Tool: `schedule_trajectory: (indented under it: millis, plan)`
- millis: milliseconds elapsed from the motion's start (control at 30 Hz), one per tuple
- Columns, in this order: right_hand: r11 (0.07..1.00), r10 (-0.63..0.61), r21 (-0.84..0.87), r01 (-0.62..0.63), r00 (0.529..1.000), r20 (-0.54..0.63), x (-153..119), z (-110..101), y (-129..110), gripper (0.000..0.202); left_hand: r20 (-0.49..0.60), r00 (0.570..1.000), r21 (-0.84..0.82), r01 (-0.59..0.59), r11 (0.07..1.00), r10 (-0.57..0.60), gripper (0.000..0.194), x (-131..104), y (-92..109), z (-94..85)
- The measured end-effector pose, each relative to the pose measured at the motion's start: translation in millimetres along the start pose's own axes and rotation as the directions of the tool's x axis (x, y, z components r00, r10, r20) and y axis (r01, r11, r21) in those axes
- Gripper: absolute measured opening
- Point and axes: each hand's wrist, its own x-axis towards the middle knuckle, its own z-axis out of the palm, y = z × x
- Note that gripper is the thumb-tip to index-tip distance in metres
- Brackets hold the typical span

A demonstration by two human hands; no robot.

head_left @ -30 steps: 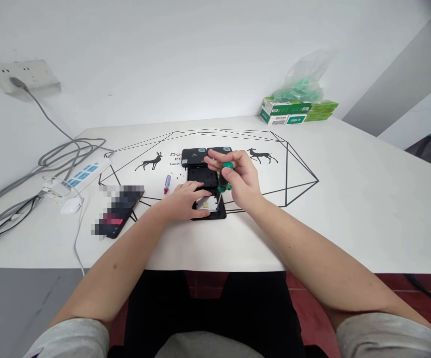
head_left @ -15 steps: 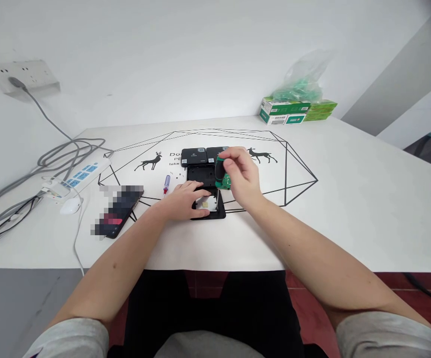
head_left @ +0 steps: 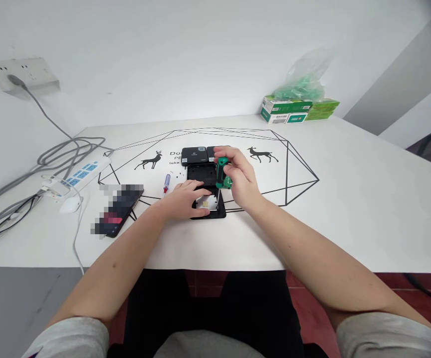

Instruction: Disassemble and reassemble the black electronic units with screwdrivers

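Note:
My right hand (head_left: 243, 181) is closed round the green-and-black handle of a screwdriver (head_left: 222, 171). The shaft points down to the right side of an opened black case (head_left: 221, 213), where a pale plate (head_left: 211, 200) with a small yellowish square lies inside. Across the left of that case rests my left hand (head_left: 181, 201), thumb and fingers spread and pressing on it. Just behind is an empty black shell (head_left: 201, 175). A green circuit board (head_left: 228, 183) is mostly hidden by the screwdriver and my right hand. The screwdriver's tip is too small to make out.
Two closed black boxes (head_left: 194, 155) stand behind the shell. Small screws (head_left: 178, 175) and a purple screwdriver (head_left: 166, 183) lie to the left. Farther left are a phone (head_left: 124, 209), glasses (head_left: 12, 219) and a power strip (head_left: 84, 174). Green-and-white boxes (head_left: 286, 110) stand back right.
The screwdriver handle has turned in my right hand, showing more green, and my right fingers have shifted slightly left. My left hand and the case have stayed put.

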Motion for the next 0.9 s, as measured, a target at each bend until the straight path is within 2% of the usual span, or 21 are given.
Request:
schedule_trajectory:
  millis: [100, 233, 433, 533, 633, 733, 800, 900]
  plan:
    - [0.983, -0.101, -0.158, 0.092, 0.994, -0.05, 2.1, -2.6, 1.6, 0.034, 0.005, 1.0, -0.001, 0.011, 1.0, -0.011, 0.063, 0.2, 0.4, -0.1]
    - [0.974, -0.129, -0.193, 0.119, 0.991, -0.044, 2.6, -4.0, 1.8, 0.037, -0.01, 1.0, -0.012, -0.004, 1.0, 0.004, 0.062, 0.5, 0.9, -0.6]
    - [0.987, -0.006, -0.159, 0.008, 1.0, 0.01, 3.2, -2.3, -1.1, 0.023, -0.004, 1.0, -0.009, 0.004, 1.0, -0.004, 0.062, 1.1, 0.4, -0.1]
    - [0.98, 0.08, -0.181, -0.077, 0.997, 0.007, 3.1, 1.4, -1.2, 0.037, -0.015, 1.0, 0.009, -0.023, 1.0, 0.024, 0.059, 0.8, 0.9, -0.3]
    - [0.977, 0.115, -0.179, -0.118, 0.993, -0.029, 3.4, 3.0, -0.5, 0.037, 0.002, 1.0, 0.009, 0.003, 1.0, -0.003, 0.062, -1.1, 2.7, -0.9]
    - [0.982, 0.115, -0.136, -0.128, 0.988, -0.102, 5.1, 0.8, 0.7, 0.036, -0.052, 0.999, -0.004, 0.001, 1.0, -0.002, 0.065, -3.2, 5.3, -1.3]
    - [0.987, 0.092, -0.118, -0.109, 0.985, -0.146, 6.6, -1.4, 2.6, 0.041, -0.133, 0.989, -0.021, -0.071, 0.997, 0.067, 0.058, -3.0, 6.7, -1.1]
    - [0.994, 0.038, -0.096, -0.057, 0.981, -0.189, 7.2, -2.6, 6.9, 0.05, -0.24, 0.957, -0.076, -0.185, 0.98, 0.162, 0.026, 0.6, 8.2, 0.1]
